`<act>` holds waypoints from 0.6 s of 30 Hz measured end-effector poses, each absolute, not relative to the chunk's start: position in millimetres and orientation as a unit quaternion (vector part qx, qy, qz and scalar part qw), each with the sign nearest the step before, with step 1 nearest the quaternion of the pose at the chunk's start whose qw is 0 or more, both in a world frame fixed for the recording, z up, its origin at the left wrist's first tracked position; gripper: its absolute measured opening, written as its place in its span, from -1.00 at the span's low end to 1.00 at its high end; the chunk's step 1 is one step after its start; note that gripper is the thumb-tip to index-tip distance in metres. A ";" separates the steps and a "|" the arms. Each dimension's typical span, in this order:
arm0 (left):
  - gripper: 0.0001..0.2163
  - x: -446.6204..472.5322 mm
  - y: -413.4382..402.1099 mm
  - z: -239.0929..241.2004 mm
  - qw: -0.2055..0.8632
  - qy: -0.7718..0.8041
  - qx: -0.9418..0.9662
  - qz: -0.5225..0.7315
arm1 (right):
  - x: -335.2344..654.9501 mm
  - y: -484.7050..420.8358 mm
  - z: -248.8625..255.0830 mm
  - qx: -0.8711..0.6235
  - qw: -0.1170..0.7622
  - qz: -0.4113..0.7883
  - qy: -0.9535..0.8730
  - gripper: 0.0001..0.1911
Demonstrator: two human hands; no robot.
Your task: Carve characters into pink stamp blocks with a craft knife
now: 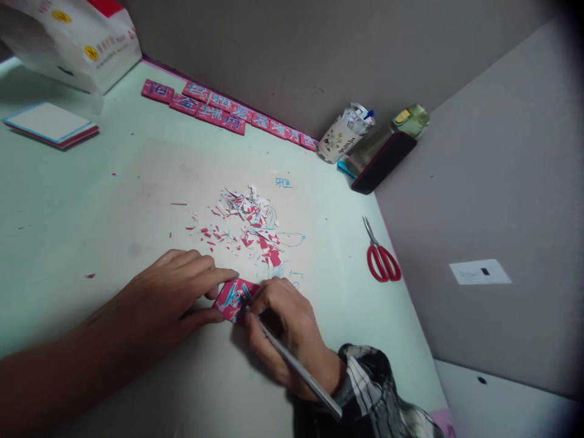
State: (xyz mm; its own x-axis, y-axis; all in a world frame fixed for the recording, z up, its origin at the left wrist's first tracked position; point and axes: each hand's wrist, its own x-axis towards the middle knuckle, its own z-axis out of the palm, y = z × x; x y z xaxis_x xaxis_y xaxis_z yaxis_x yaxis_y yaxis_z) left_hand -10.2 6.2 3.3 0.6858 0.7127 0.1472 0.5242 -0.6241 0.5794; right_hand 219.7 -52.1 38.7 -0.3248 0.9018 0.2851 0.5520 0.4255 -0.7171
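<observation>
A small pink block [232, 298] with a blue character on it lies on the white table [91, 201] near the front edge. My left hand [168, 298] pins it between thumb and forefinger, fingers closed on its left side. My right hand [287, 328] grips a thin silver carving tool [296, 368] like a pen, its tip resting on the block's right part. Just beyond the block lies a pile of pink and white shavings [249, 222].
A row of carved pink blocks [214, 109] lines the back wall. Red-handled scissors [381, 255] lie at the right. A paper cup [342, 134], a bottle [392, 131] and a dark phone [383, 164] sit in the corner. A white bag [86, 42] and notepad [50, 125] are far left.
</observation>
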 end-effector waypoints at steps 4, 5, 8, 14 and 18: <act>-0.72 -8.7 6.3 2.7 0.260 0.351 0.879 0.191 | 218.5 -51.9 38.9 -0.456 0.336 0.241 -0.788 -0.82; -0.72 -8.4 6.1 3.0 0.262 0.354 0.876 0.195 | 218.4 -51.7 39.5 -0.453 0.331 0.241 -0.792 -0.82; -0.73 -8.5 5.6 3.8 0.269 0.363 0.869 0.202 | 219.3 -51.3 41.6 -0.448 0.324 0.242 -0.797 -0.81; -0.74 -9.4 5.6 3.1 0.260 0.345 0.881 0.192 | 223.3 -52.4 44.8 -0.506 0.355 0.300 -0.727 -0.83; -0.75 -8.7 4.2 3.5 0.249 0.362 0.878 0.189 | 221.7 -52.2 47.5 -0.532 0.375 0.342 -0.678 -0.82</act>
State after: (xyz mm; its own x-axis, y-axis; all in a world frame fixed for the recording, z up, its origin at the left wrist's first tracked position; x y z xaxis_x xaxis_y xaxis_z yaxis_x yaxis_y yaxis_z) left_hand -8.7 4.2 3.5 0.6665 0.7300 0.1514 0.5419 -0.6138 0.5741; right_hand 221.7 -52.2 47.5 -0.1527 0.9777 0.1440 0.4642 0.1996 -0.8630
